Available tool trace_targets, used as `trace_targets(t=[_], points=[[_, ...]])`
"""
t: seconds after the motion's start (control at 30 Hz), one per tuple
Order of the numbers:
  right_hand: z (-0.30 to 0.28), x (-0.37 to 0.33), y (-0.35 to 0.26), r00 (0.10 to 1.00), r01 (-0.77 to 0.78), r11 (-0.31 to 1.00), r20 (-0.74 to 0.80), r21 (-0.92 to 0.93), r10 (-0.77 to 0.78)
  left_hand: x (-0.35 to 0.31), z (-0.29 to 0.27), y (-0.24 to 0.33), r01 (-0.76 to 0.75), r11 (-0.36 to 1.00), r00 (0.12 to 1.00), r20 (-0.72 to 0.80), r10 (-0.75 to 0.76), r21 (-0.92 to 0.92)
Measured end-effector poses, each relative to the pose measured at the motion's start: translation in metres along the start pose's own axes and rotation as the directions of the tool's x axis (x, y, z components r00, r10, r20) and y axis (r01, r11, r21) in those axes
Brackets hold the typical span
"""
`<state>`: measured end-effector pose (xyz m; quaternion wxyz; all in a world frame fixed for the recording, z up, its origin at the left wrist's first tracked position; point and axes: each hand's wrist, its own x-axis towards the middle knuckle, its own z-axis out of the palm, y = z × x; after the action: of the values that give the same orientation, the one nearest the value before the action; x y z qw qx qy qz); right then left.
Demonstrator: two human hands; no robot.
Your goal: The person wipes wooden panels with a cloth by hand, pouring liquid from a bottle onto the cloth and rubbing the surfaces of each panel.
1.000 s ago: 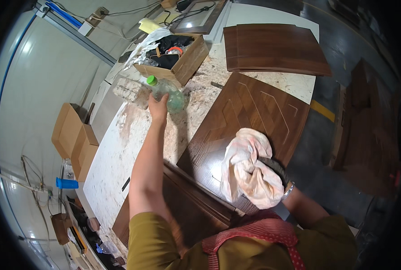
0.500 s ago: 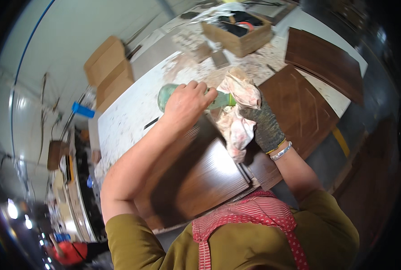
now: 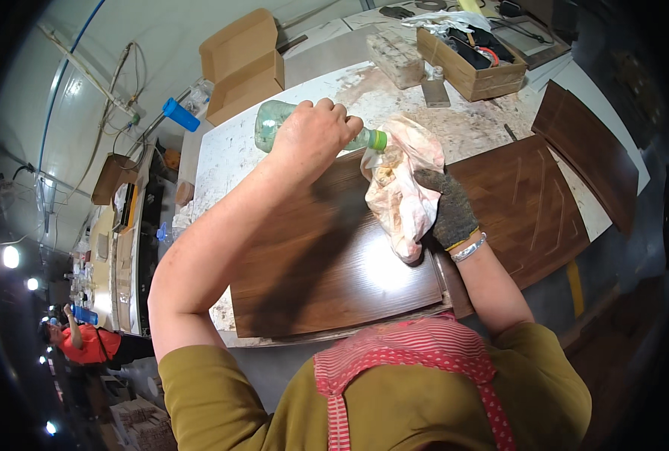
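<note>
A green-tinted bottle (image 3: pixel 273 125) lies nearly level in my bare left hand (image 3: pixel 315 139), whose fingers wrap round it. Its neck, ringed in bright green, points right and meets a stained whitish rag (image 3: pixel 403 192). The rag hangs from my right hand (image 3: pixel 453 207), which wears a dark work glove and a silver bracelet at the wrist. Part of the gloved fingers is hidden behind the cloth. Below both hands lies a glossy dark brown wood panel (image 3: pixel 334 263), with the shadow of my left arm across it.
To the right rest another brown panel (image 3: pixel 514 203) and a curved dark panel (image 3: pixel 586 154). A wooden box of odds and ends (image 3: pixel 473 75) stands at the back beside a pale block (image 3: pixel 396 59). An opened cardboard box (image 3: pixel 240 64) is at back left. A person in red (image 3: pixel 86 342) is far left.
The rag, bunched around the bottle's mouth before, now hangs lower and more spread out, baring the green neck ring. The whole view has shifted, with the table's back showing more.
</note>
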<state>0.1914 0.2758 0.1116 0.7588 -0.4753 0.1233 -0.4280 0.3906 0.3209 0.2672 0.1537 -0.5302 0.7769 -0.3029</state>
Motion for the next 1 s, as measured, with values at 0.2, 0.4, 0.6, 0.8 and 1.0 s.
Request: trace_targets(t=[0.2,0.4,0.6,0.8,1.0], points=[[-0.031,0.010,0.023,0.998,0.057,0.954,-0.004,-0.295,-0.061,0.000,-0.007,0.012,-0.114,0.993,0.991,0.079,0.112,0.022],[-0.004,0.009,0.000,0.988,0.151,0.721,0.090,-0.677,-0.123,0.013,-0.019,0.007,-0.080,0.997,0.996,0.038,0.080,0.007],[-0.011,0.020,0.007,0.996,-0.086,0.901,0.045,0.425,0.074,0.015,-0.018,0.017,-0.201,0.979,0.978,0.063,0.200,0.012],[-0.019,0.023,0.018,0.972,-0.181,0.759,-0.002,0.625,0.233,0.006,-0.010,0.028,-0.240,0.968,0.970,0.029,0.243,-0.073],[-0.008,0.026,0.011,0.980,-0.107,0.848,-0.086,0.519,0.177,0.010,-0.001,0.017,-0.175,0.977,0.980,0.071,0.184,-0.119]])
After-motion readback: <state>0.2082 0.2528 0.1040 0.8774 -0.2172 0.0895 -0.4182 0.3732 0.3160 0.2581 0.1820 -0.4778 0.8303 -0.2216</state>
